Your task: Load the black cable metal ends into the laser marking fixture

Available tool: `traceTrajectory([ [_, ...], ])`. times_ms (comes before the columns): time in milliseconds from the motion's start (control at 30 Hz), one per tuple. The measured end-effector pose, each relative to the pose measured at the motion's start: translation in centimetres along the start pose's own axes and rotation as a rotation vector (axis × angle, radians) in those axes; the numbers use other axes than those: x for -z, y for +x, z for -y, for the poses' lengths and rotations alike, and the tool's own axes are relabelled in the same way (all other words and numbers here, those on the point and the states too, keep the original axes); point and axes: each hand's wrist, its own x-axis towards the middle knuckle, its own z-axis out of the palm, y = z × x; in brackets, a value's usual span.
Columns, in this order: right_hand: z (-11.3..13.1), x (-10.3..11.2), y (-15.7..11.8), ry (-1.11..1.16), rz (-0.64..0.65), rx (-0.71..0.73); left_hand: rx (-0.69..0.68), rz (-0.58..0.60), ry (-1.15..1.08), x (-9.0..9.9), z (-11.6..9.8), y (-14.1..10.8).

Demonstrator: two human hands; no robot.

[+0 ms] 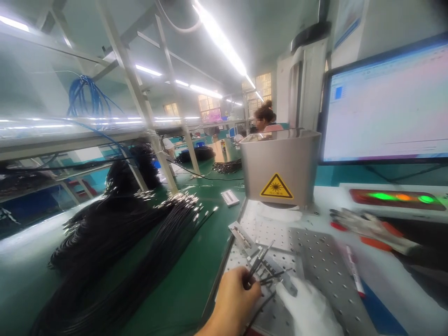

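My bare left hand [235, 298] is closed around a few thin black cables [256, 267] whose metal ends stick up past the fingers. Just beyond it, a small metal fixture [269, 268] with slots rests on the perforated metal plate [317, 252], partly covered by the cables. My right hand [310, 308], in a white glove, is to the right of the fixture. Its thumb and forefinger look apart near the cable ends, with nothing visible between them; its other fingers are blurred. Another slim metal block [242, 239] lies farther back on the plate.
Bundled black cables [140, 242] with metal tips cover the green table at left. A metal housing [280, 163] with a yellow laser sign stands ahead. At right are a monitor [385, 102], an indicator panel [395, 198], gloves [367, 228] and a marker [355, 270]. A person [268, 119] sits beyond.
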Motion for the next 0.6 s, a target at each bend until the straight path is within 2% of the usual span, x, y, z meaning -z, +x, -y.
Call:
traceTrajectory([
  [200,-0.4,0.0,0.0,0.028,-0.004,0.000,-0.001,-0.022,-0.035,-1.0,1.7,1.4],
  [300,-1.6,-0.1,0.3,0.101,0.016,0.106,-0.029,-0.001,-0.081,-1.4,2.3,1.9],
  [400,-2.6,-0.4,0.6,0.164,0.012,0.190,-0.051,-0.013,-0.081,-1.6,2.1,1.7],
  [500,-2.8,-1.0,0.7,0.142,-0.040,0.165,-0.030,-0.008,-0.021,-1.7,1.6,1.4],
  [600,-2.6,-1.0,0.8,0.134,-0.026,0.186,0.018,0.027,0.038,-2.0,1.4,1.3],
])
